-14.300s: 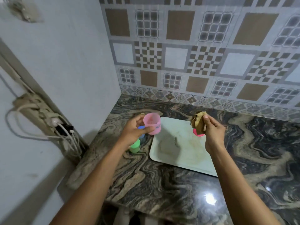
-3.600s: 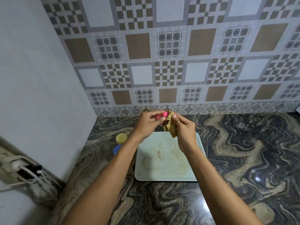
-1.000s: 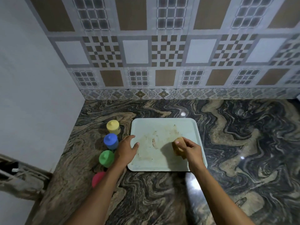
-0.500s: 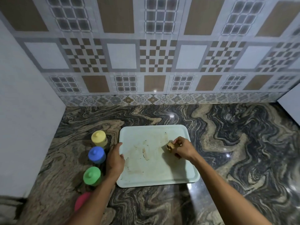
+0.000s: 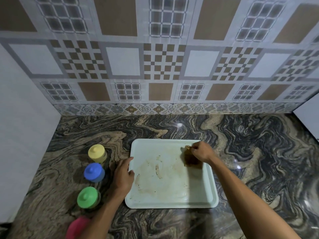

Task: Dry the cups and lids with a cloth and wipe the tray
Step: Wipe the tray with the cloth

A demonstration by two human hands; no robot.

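On counter near left wall, stained tray (image 5: pixel 172 200) lay flat. Your right hand (image 5: pixel 202 152), fingers curled, pinched brown cloth (image 5: pixel 190 158) onto tray's far right corner. Your left hand (image 5: pixel 123 175) braced left rim, fingers straight. Cloth likely soft, limp: bunch it. Tray probably light, stiff, prone to sliding. Lidded cups (image 5: pixel 94 172) stood just left of tray.

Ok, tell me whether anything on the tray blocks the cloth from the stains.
Nothing visible does. The right hand holds the cloth on the tray at its far right; the stains lie bare in the middle. The cups stand off it to the left, and the left hand rests on its left rim.
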